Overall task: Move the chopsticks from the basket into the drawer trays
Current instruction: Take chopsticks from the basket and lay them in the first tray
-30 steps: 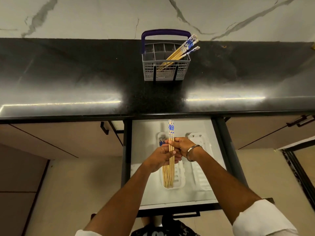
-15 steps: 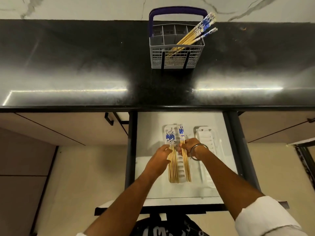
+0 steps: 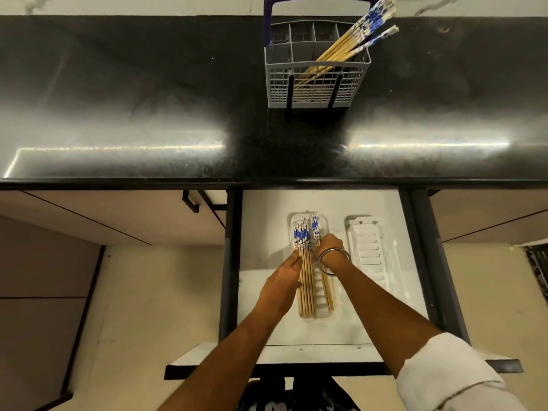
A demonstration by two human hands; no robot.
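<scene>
Chopsticks of pale bamboo with blue-and-white patterned tops (image 3: 306,280) are lying in the left white slotted plastic tray (image 3: 323,292) inside the open drawer (image 3: 314,330). Left hand (image 3: 283,287) is resting straight fingers against the larger bundle's left side. Right hand (image 3: 329,247) is pinching a smaller bundle (image 3: 321,262) at the tray's right. More chopsticks (image 3: 347,47) are leaning in the grey basket (image 3: 314,93) on the far black countertop (image 3: 148,99). Right tray (image 3: 370,253) is lying just beside.

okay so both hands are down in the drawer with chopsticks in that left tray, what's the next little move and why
Probably let the right hand lay its few chopsticks flat in the left tray beside the bundle that the left hand steadies. More chopsticks still lean in the basket, and the right tray looks unfilled.
</scene>
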